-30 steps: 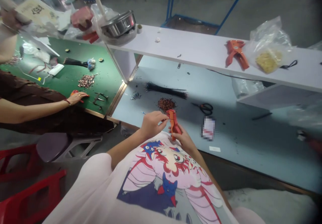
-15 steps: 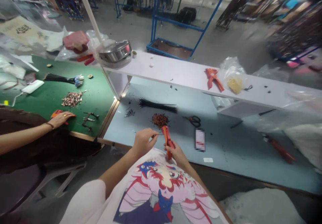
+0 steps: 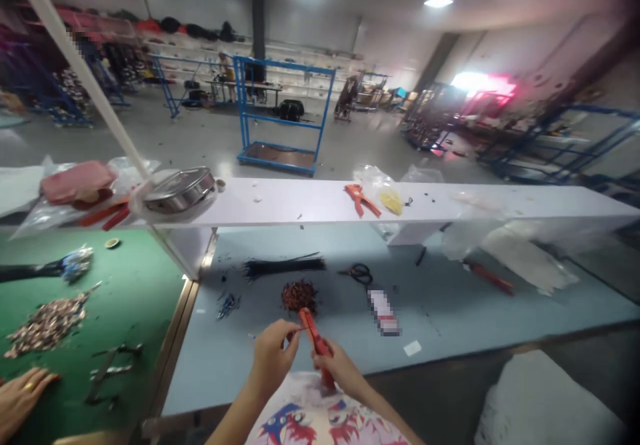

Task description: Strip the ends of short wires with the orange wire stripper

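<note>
My left hand (image 3: 273,351) is closed in a pinch on a thin wire (image 3: 300,329), whose far end lies at the jaws of a red-orange hand tool that looks like wire strippers (image 3: 315,339). The fingers of my right hand (image 3: 339,366) are wrapped round the strippers' handles, low over the table's near edge. Just beyond the jaws lies a heap of small copper-brown pieces (image 3: 299,295). Behind that heap stretches a bundle of black wires (image 3: 283,267). Small blue-and-silver bits (image 3: 228,305) lie left of the heap.
Black scissors (image 3: 360,273) and a blurred-out phone-like object (image 3: 383,311) lie to the right. A white shelf (image 3: 285,203) crosses behind, bearing orange pliers (image 3: 362,201) and a steel tin (image 3: 181,191). Another person's hand (image 3: 25,395) rests on the green table (image 3: 145,298).
The view has tilted up and shifted, so the table sits lower in the picture. Both hands keep their holds on the wire and the strippers. The other person's hand is nearer the left edge.
</note>
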The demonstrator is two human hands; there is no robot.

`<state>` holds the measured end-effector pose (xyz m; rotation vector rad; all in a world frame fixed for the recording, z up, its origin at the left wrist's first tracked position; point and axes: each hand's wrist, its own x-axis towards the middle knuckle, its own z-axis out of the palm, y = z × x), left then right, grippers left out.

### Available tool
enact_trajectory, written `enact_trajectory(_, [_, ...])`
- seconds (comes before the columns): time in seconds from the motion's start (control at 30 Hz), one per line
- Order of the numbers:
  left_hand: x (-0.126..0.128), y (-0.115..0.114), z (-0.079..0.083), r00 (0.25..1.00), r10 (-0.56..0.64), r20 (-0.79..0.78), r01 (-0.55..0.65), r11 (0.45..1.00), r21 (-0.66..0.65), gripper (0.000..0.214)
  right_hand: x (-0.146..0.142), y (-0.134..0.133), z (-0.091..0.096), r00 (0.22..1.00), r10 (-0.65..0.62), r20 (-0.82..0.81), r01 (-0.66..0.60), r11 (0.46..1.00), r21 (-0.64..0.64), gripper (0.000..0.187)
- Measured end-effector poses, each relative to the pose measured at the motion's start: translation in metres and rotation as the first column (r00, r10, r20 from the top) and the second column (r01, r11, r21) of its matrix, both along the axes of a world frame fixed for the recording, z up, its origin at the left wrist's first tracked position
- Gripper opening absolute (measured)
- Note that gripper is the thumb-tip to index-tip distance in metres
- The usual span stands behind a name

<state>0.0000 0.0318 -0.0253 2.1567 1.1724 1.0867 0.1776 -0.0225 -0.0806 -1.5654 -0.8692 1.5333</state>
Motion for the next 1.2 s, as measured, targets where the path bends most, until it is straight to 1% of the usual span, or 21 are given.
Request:
enact_trajectory(0.1, [-0.007,0.009,-0.007,0.999,-0.046,-0.017,0.046,0.999,0.007,0.014,-0.008,0.002,0.003,0.995,-0.094,-0.019,0.093,0.996,-0.010,0.028])
enact_trajectory(0.2, [-0.014,0.018,-0.007,0.997,-0.074,-0.005,0.074,0.997,0.010,0.014,-0.015,0.003,0.016,0.975,-0.210,-0.075,0.207,0.977,-0.042,0.032])
enact_trajectory(0.3, [-0.022,0.023,-0.003,0.999,-0.054,0.007,0.054,0.998,-0.013,0.016,-0.021,0.003,0.032,0.909,-0.337,-0.246,0.335,0.941,-0.049,0.037])
enact_trajectory(0.37, [-0.026,0.025,-0.003,1.000,-0.024,0.004,0.024,0.999,-0.037,0.016,-0.024,0.003,0.043,0.851,-0.367,-0.375,0.398,0.917,0.006,0.039])
enact_trajectory(0.4, [-0.028,0.025,-0.003,1.000,-0.009,0.003,0.009,0.999,-0.048,0.016,-0.024,0.003,0.048,0.840,-0.355,-0.410,0.405,0.913,0.039,0.040])
enact_trajectory(0.43, [-0.030,0.025,-0.004,1.000,0.002,0.004,-0.002,0.998,-0.059,0.016,-0.024,0.004,0.052,0.846,-0.331,-0.418,0.394,0.916,0.072,0.041])
enact_trajectory(0.47, [-0.031,0.026,-0.006,1.000,0.012,0.007,-0.011,0.998,-0.069,0.016,-0.023,0.004,0.056,0.868,-0.297,-0.398,0.364,0.926,0.103,0.042])
enact_trajectory(0.57, [-0.034,0.027,-0.009,1.000,0.021,0.018,-0.019,0.996,-0.090,0.016,-0.017,0.004,0.067,0.955,-0.146,-0.257,0.194,0.966,0.174,0.044])
enact_trajectory(0.63, [-0.035,0.027,-0.009,0.999,0.031,0.023,-0.029,0.995,-0.096,0.015,-0.013,0.003,0.073,0.979,-0.049,-0.198,0.085,0.981,0.175,0.043])
enact_trajectory(0.67, [-0.035,0.027,-0.009,0.999,0.044,0.027,-0.041,0.995,-0.096,0.015,-0.012,0.002,0.075,0.980,-0.014,-0.198,0.047,0.986,0.162,0.042])
enact_trajectory(0.73, [-0.037,0.025,-0.007,0.996,0.080,0.035,-0.076,0.993,-0.090,0.015,-0.011,0.001,0.079,0.968,0.010,-0.250,0.023,0.992,0.127,0.044])
enact_trajectory(0.87, [-0.044,0.018,-0.006,0.990,0.135,0.043,-0.130,0.986,-0.106,0.015,-0.013,0.001,0.083,0.906,-0.036,-0.422,0.067,0.996,0.059,0.052])
enact_trajectory(0.93, [-0.048,0.016,-0.007,0.991,0.134,0.021,-0.130,0.984,-0.126,0.014,-0.013,0.002,0.083,0.897,-0.034,-0.441,0.068,0.996,0.062,0.050])
enact_trajectory(1.03, [-0.054,0.013,-0.006,0.992,0.123,-0.031,-0.127,0.981,-0.144,0.014,-0.010,0.004,0.083,0.928,-0.009,-0.372,0.047,0.995,0.092,0.041])
enact_trajectory(1.1, [-0.054,0.011,-0.003,0.988,0.146,-0.048,-0.151,0.979,-0.140,0.013,-0.006,0.005,0.083,0.949,0.009,-0.314,0.019,0.996,0.087,0.036])
enact_trajectory(1.2, [-0.048,0.005,0.003,0.979,0.200,-0.031,-0.202,0.972,-0.119,0.011,-0.001,0.007,0.086,0.977,0.104,-0.185,-0.091,0.993,0.080,0.033])
